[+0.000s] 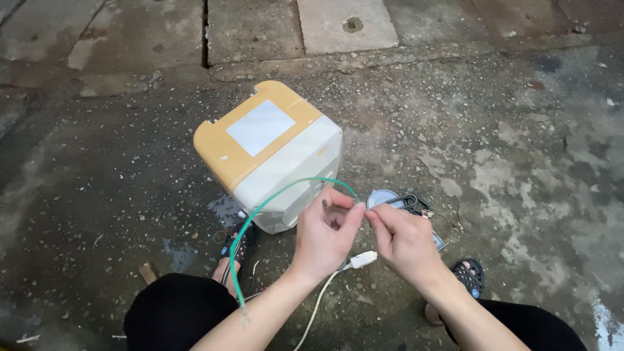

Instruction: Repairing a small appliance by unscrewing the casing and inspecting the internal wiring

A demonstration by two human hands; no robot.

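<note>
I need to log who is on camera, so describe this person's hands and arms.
Both forearms are bare, no sleeves in view. The left hand and right hand wear no gloves, rings, watch or bracelets that show. Fingernails are short and unpainted. No cables or markings on them.

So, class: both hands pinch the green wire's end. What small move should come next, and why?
Probably a twist of the tip by the right hand while the left hand steadies it: the green wire arcs free from the fingertips, and both hands meet at its end.

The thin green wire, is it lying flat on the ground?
No, the thin green wire arches up in the air, pinched between the left hand and right hand.
</note>
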